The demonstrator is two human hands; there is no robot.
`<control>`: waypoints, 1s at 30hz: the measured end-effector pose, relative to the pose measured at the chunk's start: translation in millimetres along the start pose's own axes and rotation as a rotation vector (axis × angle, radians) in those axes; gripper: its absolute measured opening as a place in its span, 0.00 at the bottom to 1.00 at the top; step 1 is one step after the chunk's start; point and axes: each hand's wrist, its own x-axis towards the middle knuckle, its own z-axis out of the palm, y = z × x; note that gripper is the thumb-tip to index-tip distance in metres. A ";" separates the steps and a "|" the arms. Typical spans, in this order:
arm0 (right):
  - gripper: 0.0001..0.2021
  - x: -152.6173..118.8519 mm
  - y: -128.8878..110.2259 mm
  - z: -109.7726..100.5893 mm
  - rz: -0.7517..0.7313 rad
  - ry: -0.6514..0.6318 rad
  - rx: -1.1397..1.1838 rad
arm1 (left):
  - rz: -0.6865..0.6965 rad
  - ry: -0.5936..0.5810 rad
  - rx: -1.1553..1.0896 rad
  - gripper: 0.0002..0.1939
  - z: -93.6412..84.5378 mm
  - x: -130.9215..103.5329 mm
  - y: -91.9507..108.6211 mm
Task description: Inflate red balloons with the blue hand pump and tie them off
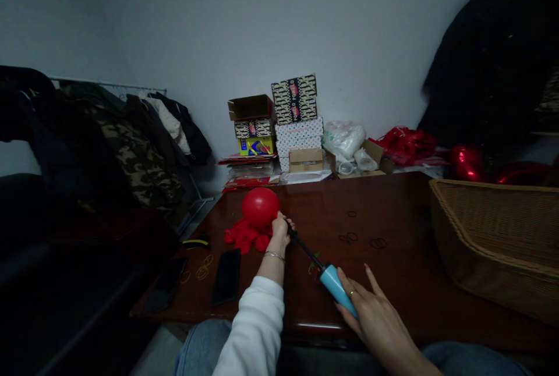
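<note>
Head camera view: a dark wooden table (393,207) stretches before a seated person, flanked by coats on a rack (131,149) at left and a wicker basket (463,254) on its right side. Patterned boxes (294,99) stand stacked against the wall beyond. The right hand (375,312) holds the light-blue body of a hand pump (338,288) between thumb and fingers, one finger lifted clear. The left hand (283,227), a bracelet at its wrist, is closed around the pump's black far end, beside the neck of a round, inflated red balloon (261,207). The balloon sits left of the table's middle, toward the far edge, just above a pile of limp red pieces (247,237). Nearer the person lies a flat black phone (226,277), with yellow bands (203,269) to its left. Thin dark rings (349,238) dot the tabletop right of the pump; whether they are elastic, one cannot tell.
</note>
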 end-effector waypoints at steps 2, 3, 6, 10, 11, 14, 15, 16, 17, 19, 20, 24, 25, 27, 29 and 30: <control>0.27 6.1 -2.1 -2.6 0.021 -0.015 0.009 | 0.006 0.008 -0.008 0.16 1.8 -0.7 -1.6; 0.26 10.4 -3.5 -3.7 0.032 -0.022 0.014 | 0.011 0.011 -0.008 0.16 2.7 -1.0 -2.4; 0.26 25.6 -8.9 -4.9 0.065 -0.046 0.021 | 0.010 -0.002 0.001 0.16 4.9 -2.6 -5.2; 0.26 48.1 -17.0 -2.9 0.095 -0.065 0.013 | 0.004 -0.049 0.009 0.16 7.2 -7.2 -11.8; 0.25 53.7 -18.6 -2.4 0.099 -0.070 0.007 | -0.002 -0.057 0.010 0.16 8.2 -8.7 -13.8; 0.25 69.9 -21.4 -1.2 0.105 -0.090 -0.024 | -0.038 -0.067 0.015 0.16 12.3 -12.7 -19.6; 0.25 74.5 -21.8 -0.8 0.108 -0.096 -0.037 | -0.047 -0.069 0.017 0.16 13.7 -13.4 -21.3; 0.25 78.5 -21.9 -0.1 0.112 -0.101 -0.050 | -0.050 -0.066 0.019 0.16 14.8 -13.7 -22.9; 0.25 81.7 -22.0 0.8 0.116 -0.103 -0.059 | -0.048 -0.064 0.022 0.15 15.5 -13.3 -24.2; 0.25 85.1 -21.8 3.6 0.123 -0.100 -0.070 | -0.033 -0.056 0.024 0.15 15.2 -11.2 -26.3; 0.25 85.4 -21.7 5.2 0.123 -0.097 -0.069 | -0.027 -0.050 0.026 0.15 14.4 -9.6 -26.9; 0.26 78.3 -21.3 9.8 0.113 -0.087 -0.041 | -0.025 -0.034 0.034 0.15 8.5 -3.8 -24.6; 0.26 74.7 -21.1 9.9 0.110 -0.085 -0.030 | -0.026 -0.030 0.036 0.15 7.0 -2.9 -22.6; 0.26 65.4 -20.1 8.6 0.099 -0.075 -0.005 | -0.016 -0.021 0.041 0.15 4.3 -1.3 -16.6; 0.25 53.4 -18.3 6.2 0.085 -0.054 0.022 | 0.005 -0.010 0.046 0.15 1.6 0.2 -9.3; 0.25 46.7 -16.9 4.9 0.077 -0.043 0.036 | 0.015 -0.004 0.050 0.15 0.3 1.0 -5.6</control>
